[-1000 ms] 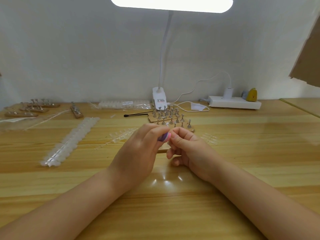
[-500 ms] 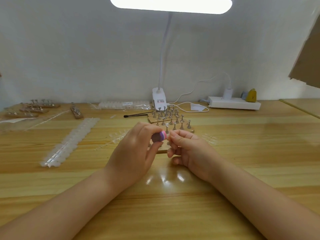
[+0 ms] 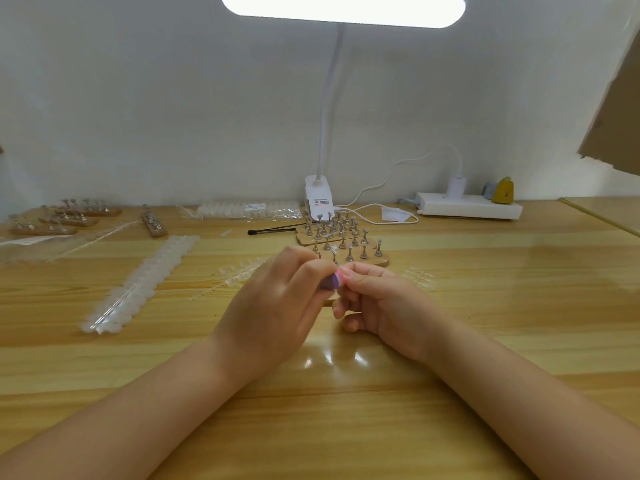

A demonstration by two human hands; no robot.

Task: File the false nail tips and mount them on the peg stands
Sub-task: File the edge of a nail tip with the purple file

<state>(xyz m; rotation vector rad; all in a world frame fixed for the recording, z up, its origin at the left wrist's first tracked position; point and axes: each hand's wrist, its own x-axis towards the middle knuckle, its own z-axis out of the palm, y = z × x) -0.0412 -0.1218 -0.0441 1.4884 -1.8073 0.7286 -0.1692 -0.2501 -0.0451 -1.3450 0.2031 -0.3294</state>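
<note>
Just behind the hands, a group of wooden peg stands [image 3: 341, 242] fills the middle of the worktop [image 3: 485, 306], its metal pegs upright, and the knuckles cover the near edge of the front stand. A black stick [image 3: 273, 230] lies to the left of the stands, and a white clip lamp base [image 3: 319, 201] stands right behind them, its neck rising to the lit lamp head [image 3: 343, 10] at the top edge. Left of the hands a long strip of clear nail tips [image 3: 138, 285] runs diagonally, a smaller clear strip [image 3: 242, 271] lies nearer, and a bagged row of tips [image 3: 249, 210] rests by the wall. More peg stands [image 3: 65, 216] sit far left. A white power strip [image 3: 469, 206] with a plug and a yellow object lies at the right rear. The left hand [image 3: 273, 306] grips a small pink and purple file block [image 3: 334, 280] between thumb and curled fingers; the right hand [image 3: 377, 299] has its fingertips pinched together against the block. The false nail tip being filed should lie in that pinch, but it is hidden by the fingers and too small to make out. A brown cardboard edge [image 3: 613, 116] is cut off at the right. The worktop is glossy pale wood, reflecting the lamp, against a plain white wall [image 3: 138, 98].
</note>
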